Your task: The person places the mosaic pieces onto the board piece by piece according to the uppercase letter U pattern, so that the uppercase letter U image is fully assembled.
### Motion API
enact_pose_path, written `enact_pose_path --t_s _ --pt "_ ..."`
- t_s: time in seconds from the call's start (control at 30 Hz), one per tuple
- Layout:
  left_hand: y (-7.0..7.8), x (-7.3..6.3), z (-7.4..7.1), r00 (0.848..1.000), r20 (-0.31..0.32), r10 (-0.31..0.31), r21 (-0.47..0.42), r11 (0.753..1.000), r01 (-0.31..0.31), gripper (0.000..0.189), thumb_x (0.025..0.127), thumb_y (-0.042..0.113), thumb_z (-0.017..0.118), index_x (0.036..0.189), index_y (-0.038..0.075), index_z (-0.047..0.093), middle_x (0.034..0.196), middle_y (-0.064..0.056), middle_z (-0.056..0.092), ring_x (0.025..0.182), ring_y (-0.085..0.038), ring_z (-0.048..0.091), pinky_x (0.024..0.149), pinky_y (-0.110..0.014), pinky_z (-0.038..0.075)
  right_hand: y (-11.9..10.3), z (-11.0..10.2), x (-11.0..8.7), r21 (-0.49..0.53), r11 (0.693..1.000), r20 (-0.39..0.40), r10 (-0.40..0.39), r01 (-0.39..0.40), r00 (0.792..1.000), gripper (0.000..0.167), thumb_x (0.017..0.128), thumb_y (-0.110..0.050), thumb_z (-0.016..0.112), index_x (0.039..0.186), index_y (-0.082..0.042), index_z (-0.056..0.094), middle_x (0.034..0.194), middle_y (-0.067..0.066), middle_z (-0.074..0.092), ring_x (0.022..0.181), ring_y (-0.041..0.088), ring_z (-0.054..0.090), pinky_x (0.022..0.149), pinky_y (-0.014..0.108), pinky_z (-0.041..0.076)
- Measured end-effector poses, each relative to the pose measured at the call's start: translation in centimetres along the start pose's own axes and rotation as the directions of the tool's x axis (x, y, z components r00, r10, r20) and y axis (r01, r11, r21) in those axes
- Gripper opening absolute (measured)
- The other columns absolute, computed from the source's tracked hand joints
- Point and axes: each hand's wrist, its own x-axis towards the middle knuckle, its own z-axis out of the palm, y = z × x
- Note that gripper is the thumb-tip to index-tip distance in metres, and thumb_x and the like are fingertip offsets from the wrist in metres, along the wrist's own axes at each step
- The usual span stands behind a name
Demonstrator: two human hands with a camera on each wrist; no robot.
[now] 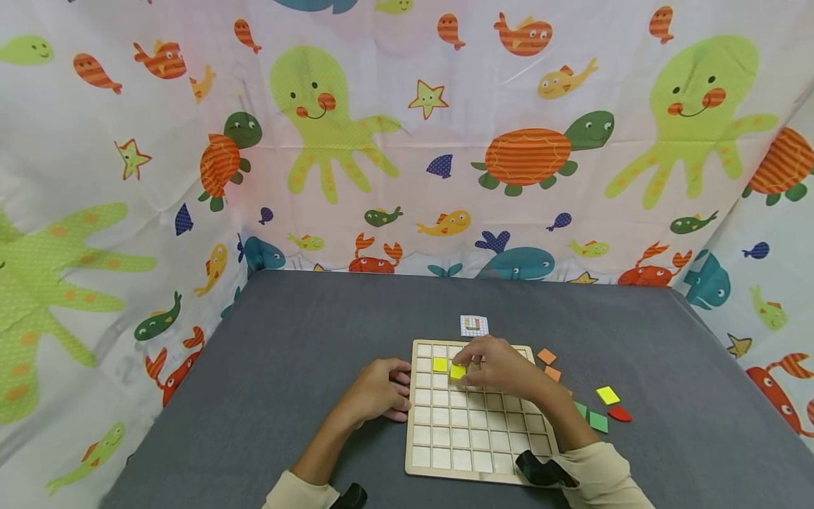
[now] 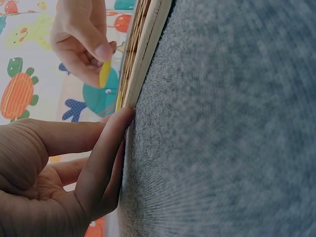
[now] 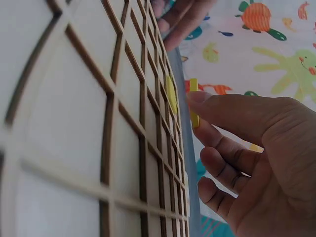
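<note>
A wooden grid board (image 1: 459, 417) lies on the grey table. Between thumb and fingers, my right hand (image 1: 499, 364) pinches a yellow square tile (image 1: 457, 372) over the board's upper rows. From the right wrist, this held tile (image 3: 194, 103) shows edge-on, raised above the grid. Another yellow tile (image 1: 439, 364) sits in a cell just left of it. My left hand (image 1: 378, 390) is at the board's left side, its relaxed fingers (image 2: 106, 158) touching the wooden edge.
Behind the board is a small printed card (image 1: 474, 326) with a grid pattern. To the right lie orange tiles (image 1: 547, 356), green tiles (image 1: 598, 422), a yellow tile (image 1: 607, 395) and a red rounded piece (image 1: 620, 413). A sea-animal curtain (image 1: 394, 170) hangs around the table.
</note>
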Motion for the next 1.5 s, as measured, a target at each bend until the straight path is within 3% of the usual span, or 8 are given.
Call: enact_pose_path --t_s 0.3,0.6,0.83,1.5 --pt "-0.1 0.1 0.1 1.0 0.002 -0.009 -0.003 1.0 0.009 0.065 0.08 -0.019 0.075 0.142 -0.009 0.058 0.115 -0.018 0.062 0.09 -0.022 0.07 0.063 -0.036 0.068 -0.4 1.6 1.4 -0.016 0.998 0.032 -0.052 0.053 0.998 0.027 0.087 -0.012 0.085 0.113 -0.007 0.082 0.109 0.003 0.074 0.088 0.012 0.065 0.076 0.028 0.059" --pt "-0.2 0.2 0.0 1.0 0.003 -0.012 -0.018 1.0 0.012 0.065 0.08 -0.019 0.075 0.142 -0.009 0.058 0.115 -0.018 0.062 0.086 -0.021 0.07 0.064 -0.037 0.068 -0.5 2.0 1.7 -0.032 0.996 0.065 -0.076 0.078 0.995 0.028 0.088 -0.013 0.087 0.115 -0.008 0.081 0.108 0.002 0.071 0.093 0.018 0.064 0.08 0.029 0.059" --pt "-0.2 0.1 0.0 1.0 0.002 -0.009 -0.025 1.0 0.009 0.066 0.079 -0.019 0.076 0.142 -0.009 0.058 0.115 -0.018 0.062 0.089 -0.021 0.07 0.063 -0.037 0.068 -0.7 2.0 1.5 -0.043 0.998 0.061 -0.051 0.054 0.997 0.026 0.089 -0.012 0.086 0.114 -0.01 0.08 0.107 0.002 0.07 0.096 0.021 0.062 0.081 0.032 0.056" --pt "0.0 0.1 0.0 1.0 0.0 -0.007 -0.019 1.0 0.007 0.065 0.08 -0.019 0.075 0.142 -0.009 0.058 0.116 -0.019 0.062 0.088 -0.02 0.07 0.063 -0.037 0.068 -1.0 2.2 1.6 -0.048 0.998 0.054 -0.041 0.044 0.998 0.031 0.089 -0.013 0.086 0.119 -0.01 0.078 0.11 0.001 0.07 0.095 0.016 0.064 0.079 0.031 0.057"
